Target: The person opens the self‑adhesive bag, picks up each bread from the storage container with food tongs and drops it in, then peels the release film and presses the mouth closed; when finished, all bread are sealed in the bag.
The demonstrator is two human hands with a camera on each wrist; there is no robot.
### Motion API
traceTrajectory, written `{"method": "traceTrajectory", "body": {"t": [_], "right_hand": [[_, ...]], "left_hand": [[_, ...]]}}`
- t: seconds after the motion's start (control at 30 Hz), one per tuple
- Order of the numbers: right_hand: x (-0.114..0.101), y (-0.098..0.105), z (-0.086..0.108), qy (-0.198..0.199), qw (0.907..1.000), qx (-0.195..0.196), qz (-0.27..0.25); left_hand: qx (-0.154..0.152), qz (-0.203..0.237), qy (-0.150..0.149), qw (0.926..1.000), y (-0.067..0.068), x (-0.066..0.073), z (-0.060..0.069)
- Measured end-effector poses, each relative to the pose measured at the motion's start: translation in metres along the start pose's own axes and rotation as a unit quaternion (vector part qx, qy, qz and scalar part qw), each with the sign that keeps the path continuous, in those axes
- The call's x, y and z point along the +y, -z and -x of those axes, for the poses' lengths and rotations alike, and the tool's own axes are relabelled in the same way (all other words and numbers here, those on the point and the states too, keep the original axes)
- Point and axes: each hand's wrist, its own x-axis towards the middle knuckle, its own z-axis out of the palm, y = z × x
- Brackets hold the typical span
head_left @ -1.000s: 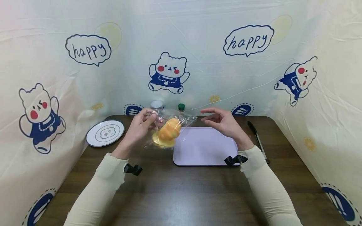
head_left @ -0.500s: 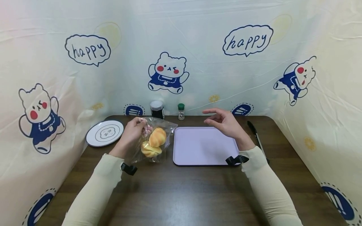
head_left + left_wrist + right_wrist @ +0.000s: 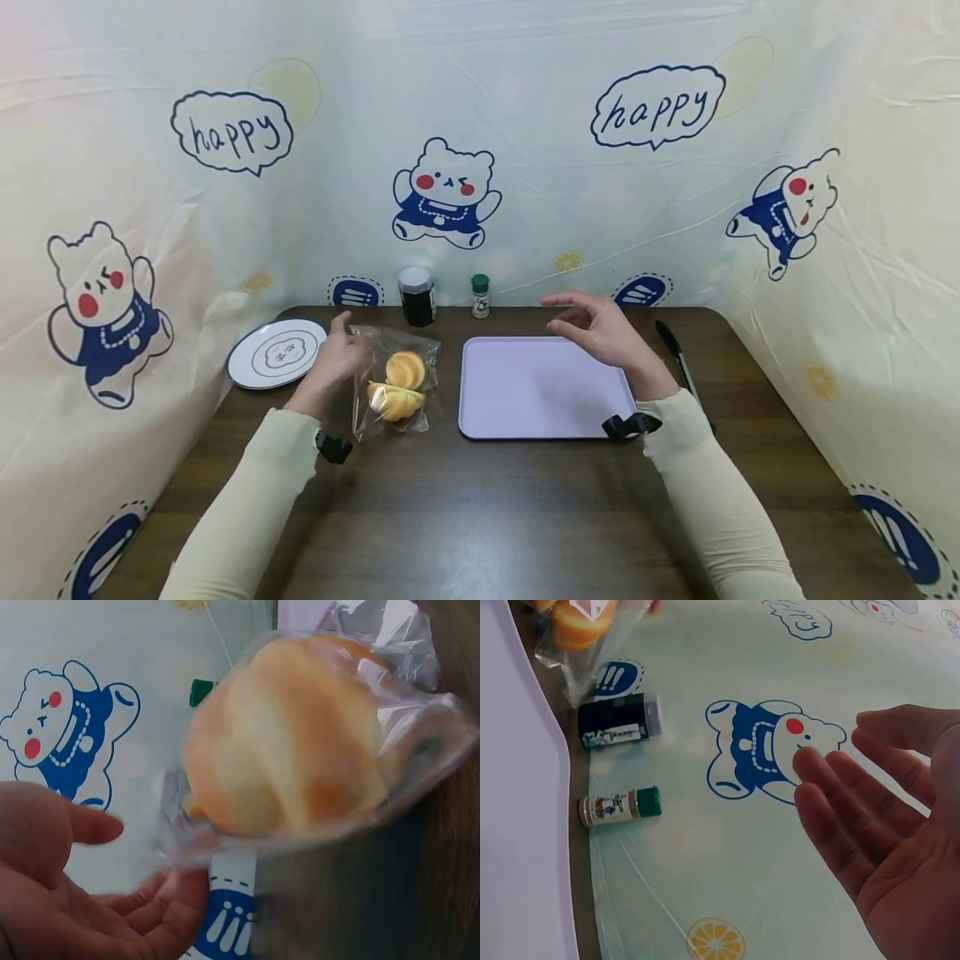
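A clear plastic bag [image 3: 375, 354] holding two golden bread rolls [image 3: 406, 370] is on the left part of the table, to the left of the lilac tray. My left hand [image 3: 335, 367] is at the bag's left edge. Close up in the left wrist view, one roll [image 3: 285, 735] fills the middle. There the left hand [image 3: 90, 900] has its thumb and fingers spread apart with nothing between them; whether fingertips touch the film is unclear. My right hand [image 3: 600, 329] hovers over the tray's far right corner, fingers loosely extended and holding nothing, as the right wrist view confirms.
The lilac tray [image 3: 540, 392] lies mid-table. A white plate [image 3: 277, 354] sits at the left edge. At the back stand a dark jar with a pale lid [image 3: 417, 297] and a green-capped shaker [image 3: 480, 297]. A black-handled utensil [image 3: 671, 343] lies right of the tray.
The bag of rolls has moved left and down toward the table, away from the tray. My left hand has let go of it and shifted slightly left. The right hand has barely moved.
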Motion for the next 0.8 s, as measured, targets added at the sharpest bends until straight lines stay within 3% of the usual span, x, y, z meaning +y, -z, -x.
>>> {"method": "traceTrajectory", "body": {"t": [0.07, 0.13, 0.27, 0.37, 0.47, 0.57, 0.8], "right_hand": [[0.002, 0.001, 0.001, -0.006, 0.9999, -0.002, 0.014], [0.004, 0.001, 0.002, -0.015, 0.9993, -0.004, 0.034], [0.006, 0.003, 0.005, -0.032, 0.9960, -0.008, 0.082], [0.009, 0.006, 0.007, -0.037, 0.9927, -0.011, 0.114], [0.011, 0.008, 0.008, -0.039, 0.9908, -0.013, 0.129], [0.014, 0.010, 0.010, -0.043, 0.9904, -0.014, 0.130], [0.014, 0.011, 0.011, -0.060, 0.9897, -0.022, 0.128]], "left_hand": [[-0.022, -0.020, -0.005, 0.9996, -0.001, -0.003, 0.000], [-0.046, -0.068, -0.014, 0.9965, -0.001, -0.005, -0.001], [-0.098, -0.180, -0.043, 0.9777, -0.004, -0.007, 0.001], [-0.137, -0.213, -0.038, 0.9666, -0.005, -0.006, 0.003], [-0.164, -0.210, -0.035, 0.9632, -0.007, -0.005, 0.003], [-0.181, -0.185, -0.041, 0.9649, -0.010, -0.005, 0.002], [-0.183, -0.138, -0.030, 0.9730, -0.021, -0.007, -0.001]]}}
